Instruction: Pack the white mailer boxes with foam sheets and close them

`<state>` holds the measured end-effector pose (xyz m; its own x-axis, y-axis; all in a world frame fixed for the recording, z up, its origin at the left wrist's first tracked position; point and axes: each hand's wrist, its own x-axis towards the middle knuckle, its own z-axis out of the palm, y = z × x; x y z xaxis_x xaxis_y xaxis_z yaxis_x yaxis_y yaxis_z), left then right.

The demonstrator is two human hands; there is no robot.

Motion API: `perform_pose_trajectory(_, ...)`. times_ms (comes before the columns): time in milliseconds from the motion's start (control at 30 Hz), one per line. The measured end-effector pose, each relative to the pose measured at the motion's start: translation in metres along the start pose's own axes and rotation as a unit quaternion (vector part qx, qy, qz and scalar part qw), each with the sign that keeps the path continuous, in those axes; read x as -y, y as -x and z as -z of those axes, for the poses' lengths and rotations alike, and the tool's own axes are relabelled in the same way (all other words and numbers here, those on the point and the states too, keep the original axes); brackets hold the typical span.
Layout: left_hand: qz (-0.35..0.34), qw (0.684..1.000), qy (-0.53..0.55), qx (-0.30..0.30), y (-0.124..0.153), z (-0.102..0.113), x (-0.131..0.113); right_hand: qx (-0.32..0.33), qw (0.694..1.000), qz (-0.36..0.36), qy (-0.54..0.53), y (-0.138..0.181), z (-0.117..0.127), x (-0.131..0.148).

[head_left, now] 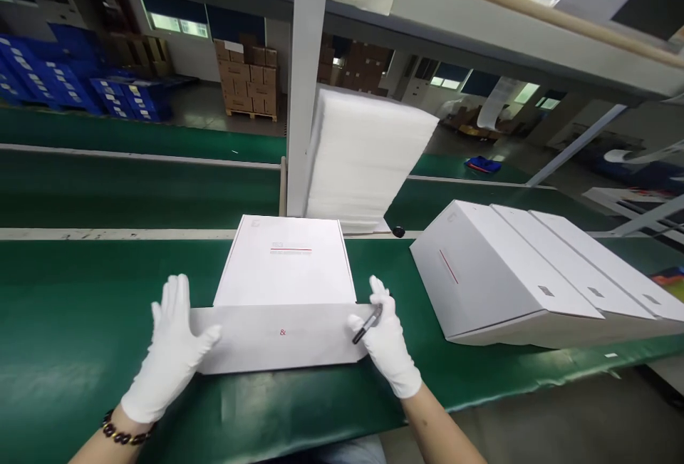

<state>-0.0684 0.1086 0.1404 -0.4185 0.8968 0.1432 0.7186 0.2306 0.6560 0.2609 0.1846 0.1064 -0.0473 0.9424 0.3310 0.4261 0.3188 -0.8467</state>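
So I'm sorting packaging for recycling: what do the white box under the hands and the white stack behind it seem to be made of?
The white box looks like matte paperboard: crisp fold lines, flat printed panels. The white stack looks like thin foam sheets, soft-edged and faintly translucent, though that's less certain.

A flat box (286, 264) lies on the belt (80, 307) before the person, its front flap (278, 339) folded toward them. The left hand (171, 350) rests on the flap's left end, and the right hand (387, 343), holding a pen (368, 325), on its right end. Behind the box stands a stack of foam sheets (363, 157); to the right lie three boxes (534, 279) leaning in a row.
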Motion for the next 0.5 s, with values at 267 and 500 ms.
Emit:
perform_pose_trajectory(267,0.194,0.862,0.393,0.254,0.017,-0.007,-0.014,0.079,0.938,-0.26,-0.217,0.046,-0.022,0.005)
perform_pose_trajectory(500,0.041,0.994,-0.01,0.104,-0.009,-0.043,0.026,0.064,0.981,-0.183,-0.004,0.008,-0.034,-0.018)
